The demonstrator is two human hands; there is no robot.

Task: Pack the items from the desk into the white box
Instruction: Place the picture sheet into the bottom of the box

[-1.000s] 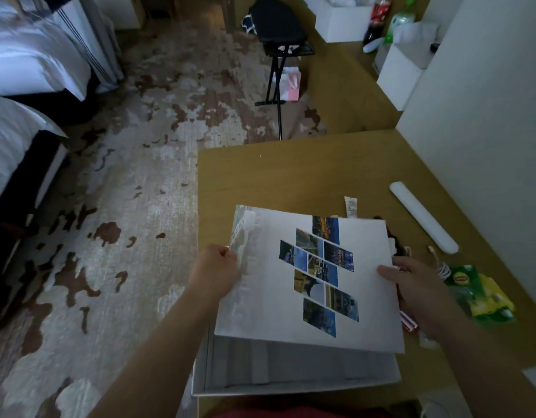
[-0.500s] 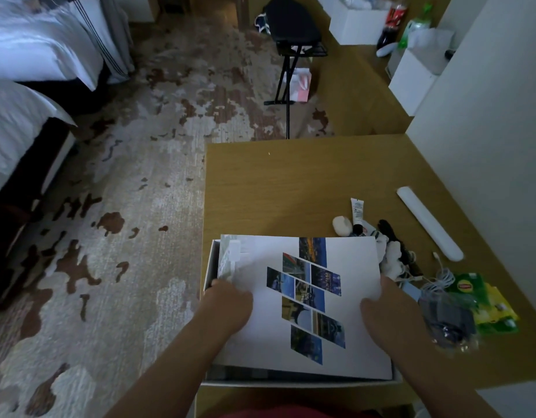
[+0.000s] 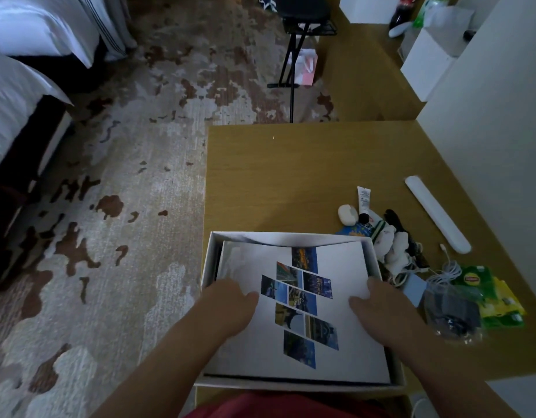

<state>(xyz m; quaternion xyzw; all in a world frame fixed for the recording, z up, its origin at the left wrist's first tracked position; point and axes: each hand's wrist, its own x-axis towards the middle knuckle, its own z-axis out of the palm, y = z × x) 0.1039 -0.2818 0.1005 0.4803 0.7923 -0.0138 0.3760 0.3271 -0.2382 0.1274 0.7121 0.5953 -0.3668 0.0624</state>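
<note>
On the worktop (image 3: 291, 176), the white box (image 3: 210, 260) now shows its walls around the photo booklet (image 3: 345, 267), which has sunk from above the rim to lie flat inside. Left hand (image 3: 230, 300) and right hand (image 3: 378, 306) press on its cover, fingers (image 3: 373, 286) straight and flat. Loose items (image 3: 393, 245) lie just right of the box.

To my left, a bed (image 3: 34, 25) in white bedding is standing on the blotchy brown carpet (image 3: 140, 146). Ahead of me, a black folding stand (image 3: 303, 10) is resting on that carpet, and a pink bag (image 3: 308, 66) is sitting just beside its legs. A white cabinet (image 3: 423, 67) is standing against the wall (image 3: 495, 116).
</note>
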